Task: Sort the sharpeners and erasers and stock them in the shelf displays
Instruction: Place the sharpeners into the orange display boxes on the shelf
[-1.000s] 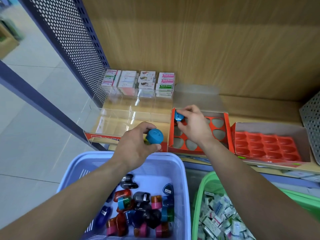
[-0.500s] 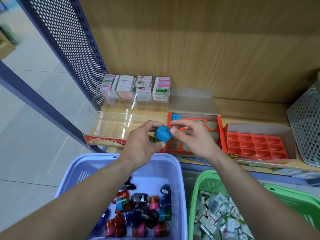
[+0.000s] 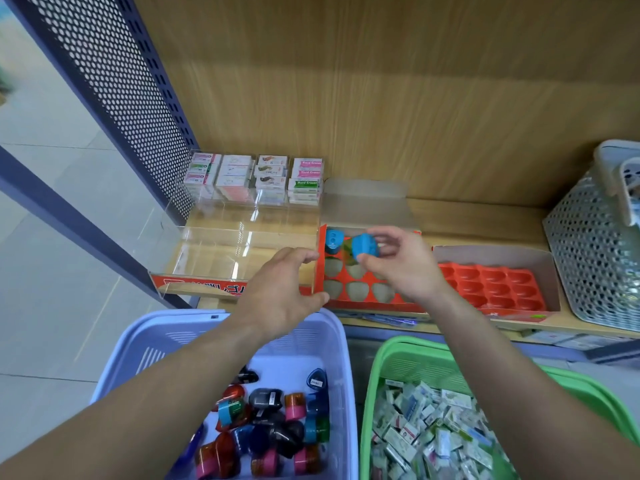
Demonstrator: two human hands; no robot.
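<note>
Blue plastic shows between the fingertips of the right hand [image 3: 405,268]: I have it pinching a blue sharpener [image 3: 365,249] from the right side, held just above the back row of the orange display tray [image 3: 377,307]. The left hand [image 3: 280,292] is released, fingers loosely spread and gripping nothing, hovering by the tray's left wall and above the far rim of the lavender basket [image 3: 166,327]. I cannot tell whether its fingertips touch the tray.

A second blue sharpener [image 3: 333,241] sits in the tray's back-left slot, just beside the one I hold. The other slots I can see show bare grey hollows.

To the right of that tray, a red moulded tray [image 3: 491,282] lies inside a cardboard box [image 3: 545,271]. To the left stands a clear acrylic display [image 3: 225,251], with boxed erasers [image 3: 263,174] stacked in four columns at its back.

All of these rest on the wooden shelf [image 3: 485,220], and a grey perforated basket [image 3: 595,258] stands at its right end.

Below the shelf, the lavender basket holds loose sharpeners [image 3: 270,420] in mixed colours. Beside it, the green basket [image 3: 388,355] holds a heap of wrapped erasers [image 3: 433,434].
</note>
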